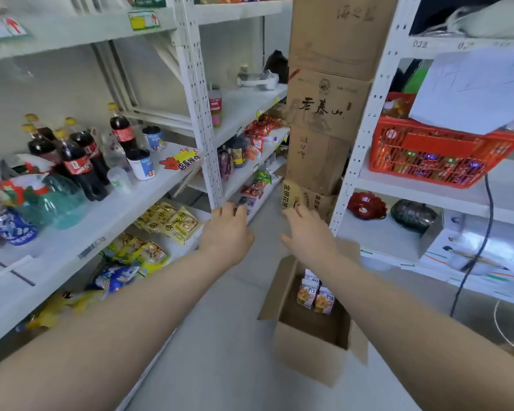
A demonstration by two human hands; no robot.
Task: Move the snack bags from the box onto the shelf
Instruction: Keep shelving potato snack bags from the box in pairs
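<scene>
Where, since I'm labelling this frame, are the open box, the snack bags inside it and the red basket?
open box [306, 354]: head view, front wall.
snack bags [324, 302]: head view, one bag's front.
red basket [428, 161]: head view, side wall.

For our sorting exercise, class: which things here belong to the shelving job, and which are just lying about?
Job: open box, snack bags inside it, left shelf unit, left hand, right hand.
Lying about: cola bottles, red basket, stacked cartons.

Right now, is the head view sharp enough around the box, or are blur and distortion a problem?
Head view: snack bags and box are reasonably sharp, print unreadable; head view edges smear, notably the yellow bags low left and the paper sheet upper right; head view wide-angle bends the shelf upright; lighting even, no strong glare.
</scene>
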